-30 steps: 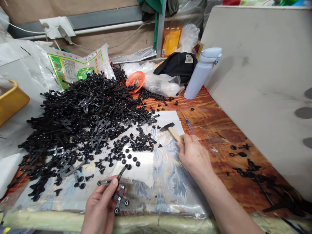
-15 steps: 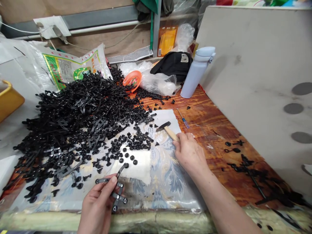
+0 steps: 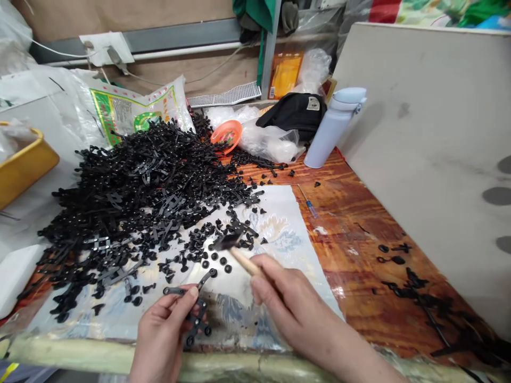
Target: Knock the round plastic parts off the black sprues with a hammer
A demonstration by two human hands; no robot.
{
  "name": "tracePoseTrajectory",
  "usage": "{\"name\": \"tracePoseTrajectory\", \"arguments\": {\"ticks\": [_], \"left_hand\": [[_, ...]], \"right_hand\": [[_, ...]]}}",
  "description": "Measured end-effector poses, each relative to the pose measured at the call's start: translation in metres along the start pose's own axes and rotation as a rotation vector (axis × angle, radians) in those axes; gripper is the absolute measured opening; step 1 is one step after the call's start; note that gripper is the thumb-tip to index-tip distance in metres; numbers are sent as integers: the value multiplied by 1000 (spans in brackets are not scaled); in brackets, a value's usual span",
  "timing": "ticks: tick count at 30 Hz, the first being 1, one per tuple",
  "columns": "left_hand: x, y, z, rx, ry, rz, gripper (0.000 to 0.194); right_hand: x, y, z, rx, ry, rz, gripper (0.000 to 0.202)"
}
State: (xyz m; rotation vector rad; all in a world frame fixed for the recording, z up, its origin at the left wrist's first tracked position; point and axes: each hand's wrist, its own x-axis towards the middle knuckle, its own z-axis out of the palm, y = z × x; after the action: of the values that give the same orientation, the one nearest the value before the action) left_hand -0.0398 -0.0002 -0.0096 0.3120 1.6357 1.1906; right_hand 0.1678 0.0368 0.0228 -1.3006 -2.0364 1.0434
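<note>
Between thumb and fingers, my left hand [image 3: 165,324] pinches a black jointed linkage [image 3: 198,319] of flat plastic arms with round ends. One arm of it reaches up to a small round black cap [image 3: 213,273] on the white patch of the sheet. My right hand [image 3: 285,298] is closed around the wooden handle of a small hammer [image 3: 243,260]. Its dark head, blurred by motion, is raised above the several loose caps [image 3: 222,260] and close to the linkage. Just beyond lies a big heap of black plastic parts [image 3: 151,175].
A screwdriver [image 3: 308,202] lies right of the patterned sheet [image 3: 279,213]. Behind stand a light blue bottle [image 3: 333,127], a black bag [image 3: 295,114] and an orange dish [image 3: 227,136]. A yellow bin [image 3: 27,165] is at left. More black parts [image 3: 419,298] lie at right, beside a grey board [image 3: 431,117].
My right hand has brought the hammer left and toward me, from the sheet's right side to near the linkage. The left hand still holds the linkage. The whole view has shifted slightly.
</note>
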Motion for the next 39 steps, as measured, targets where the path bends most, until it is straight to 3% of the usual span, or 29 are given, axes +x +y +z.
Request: {"name": "tracePoseTrajectory", "arguments": {"ticks": [4,10,15,21,26,31,36,39], "left_hand": [[-1,0,0,-12,-15,9,34],[1,-2,0,-55,-34,-32,32],[5,-5,-2,-52,-53,-36,33],[2,0,-3,-31,-66,-49,29],[5,3,-5,-1,-82,-46,29],[10,5,-6,36,-95,-32,30],[11,12,-7,118,-132,-22,25],[12,17,-7,166,-157,18,25]], "right_hand": [[0,8,11,-133,-78,-86,39],[-8,9,12,-104,53,-237,56],[-4,5,19,-239,-116,-166,51],[-4,0,10,-200,20,-206,55],[-2,4,13,-333,-121,-154,50],[-5,4,13,-212,26,-214,51],[-2,5,15,-336,-100,-153,48],[-3,3,13,-242,-56,-158,50]]}}
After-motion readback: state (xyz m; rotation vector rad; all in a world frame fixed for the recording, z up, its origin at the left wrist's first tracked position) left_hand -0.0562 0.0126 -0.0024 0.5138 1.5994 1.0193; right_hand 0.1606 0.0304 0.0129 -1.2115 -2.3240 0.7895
